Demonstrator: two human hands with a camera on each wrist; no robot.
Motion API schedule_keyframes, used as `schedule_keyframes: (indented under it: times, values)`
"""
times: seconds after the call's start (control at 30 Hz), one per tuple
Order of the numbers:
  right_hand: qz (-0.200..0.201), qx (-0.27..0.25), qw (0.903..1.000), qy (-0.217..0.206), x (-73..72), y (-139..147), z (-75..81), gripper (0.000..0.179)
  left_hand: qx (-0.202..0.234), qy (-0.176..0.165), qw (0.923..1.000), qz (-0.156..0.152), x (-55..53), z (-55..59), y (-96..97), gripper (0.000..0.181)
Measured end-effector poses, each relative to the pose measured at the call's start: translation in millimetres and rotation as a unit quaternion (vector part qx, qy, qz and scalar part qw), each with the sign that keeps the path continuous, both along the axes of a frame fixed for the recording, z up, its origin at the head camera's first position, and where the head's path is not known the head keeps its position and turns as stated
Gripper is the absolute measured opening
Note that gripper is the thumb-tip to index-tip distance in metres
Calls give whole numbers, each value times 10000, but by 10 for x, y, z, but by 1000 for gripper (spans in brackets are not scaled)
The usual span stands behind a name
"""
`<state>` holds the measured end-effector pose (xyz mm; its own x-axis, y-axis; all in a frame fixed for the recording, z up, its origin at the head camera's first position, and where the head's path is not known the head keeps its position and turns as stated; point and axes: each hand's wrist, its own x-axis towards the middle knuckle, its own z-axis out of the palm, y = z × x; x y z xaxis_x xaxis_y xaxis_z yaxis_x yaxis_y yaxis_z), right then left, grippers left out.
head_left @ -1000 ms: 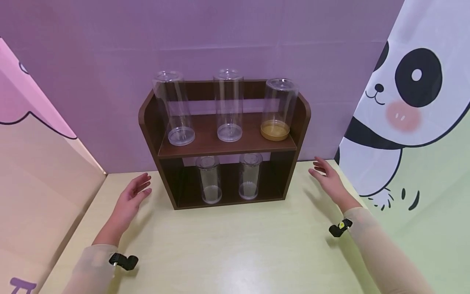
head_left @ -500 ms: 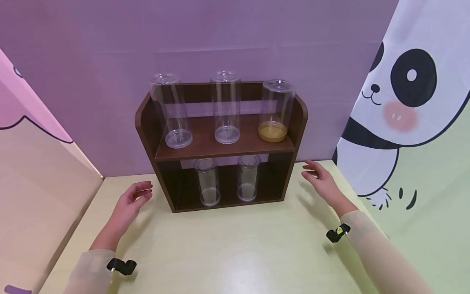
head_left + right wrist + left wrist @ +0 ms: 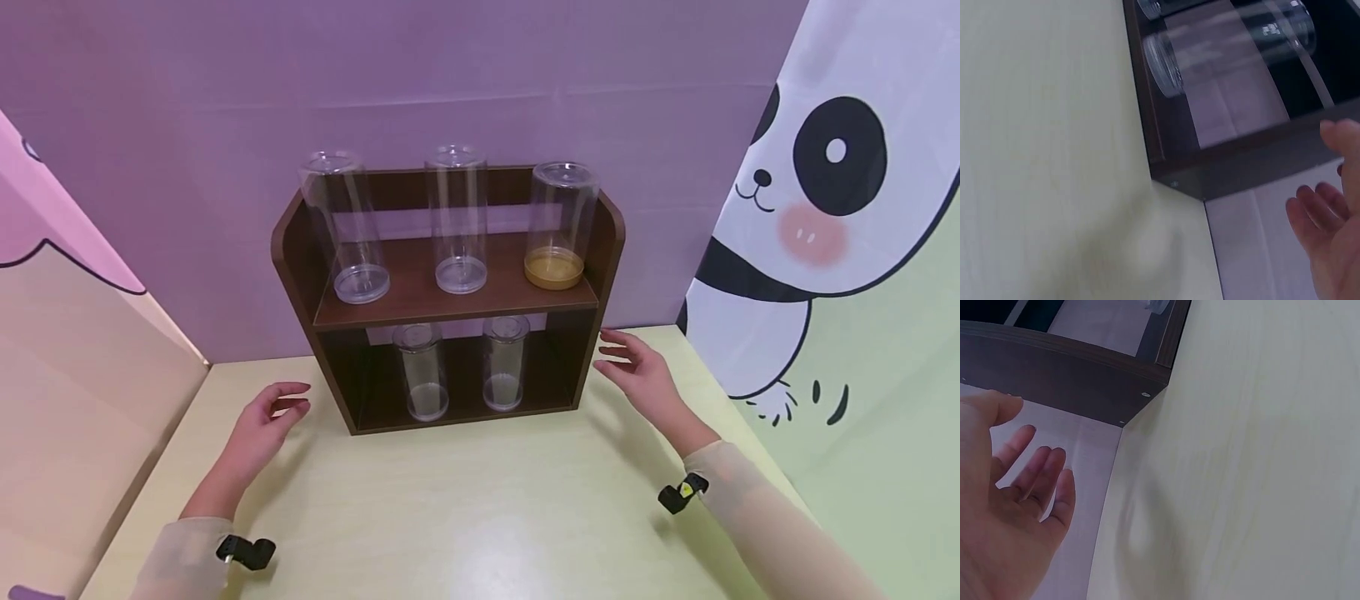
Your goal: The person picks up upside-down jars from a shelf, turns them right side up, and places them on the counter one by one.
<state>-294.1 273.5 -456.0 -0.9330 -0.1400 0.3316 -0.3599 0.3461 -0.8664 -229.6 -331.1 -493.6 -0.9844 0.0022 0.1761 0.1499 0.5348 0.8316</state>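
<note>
A dark brown two-tier wooden shelf [image 3: 450, 315] stands on the table against the purple backdrop. On its upper board are a clear jar [image 3: 360, 242] at the left, another clear jar [image 3: 460, 225] in the middle and a clear jar with a golden base [image 3: 553, 267] at the right. Two smaller clear jars, the left one [image 3: 426, 375] and the right one [image 3: 504, 367], occupy the lower tier. My left hand [image 3: 258, 425] hovers left of the shelf, fingers loosely bent, holding nothing. Close beside the shelf's right side panel is my right hand [image 3: 645, 379], fingers relaxed; contact cannot be made out.
The pale wooden table [image 3: 450, 508] extends in front of the shelf. Purple cloth [image 3: 480, 50] hangs behind it. A panda-printed panel [image 3: 810, 250] rises on the right, and a pink and cream panel [image 3: 75, 375] borders the left.
My right hand has moved left, up to the shelf's right side. The left hand has shifted slightly down in view. The jars keep their places on the shelf.
</note>
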Motion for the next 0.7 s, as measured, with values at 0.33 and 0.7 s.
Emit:
schedule_keyframes:
  times: [0.33,0.7]
  values:
    - [-356,-114,9993,-21,51,-198,-50,53,-125,26,9999,19,39,4,-11,37]
    - [-492,-327,9983,25,68,-357,-82,45,-138,39,9999,18,35,-39,-7,34]
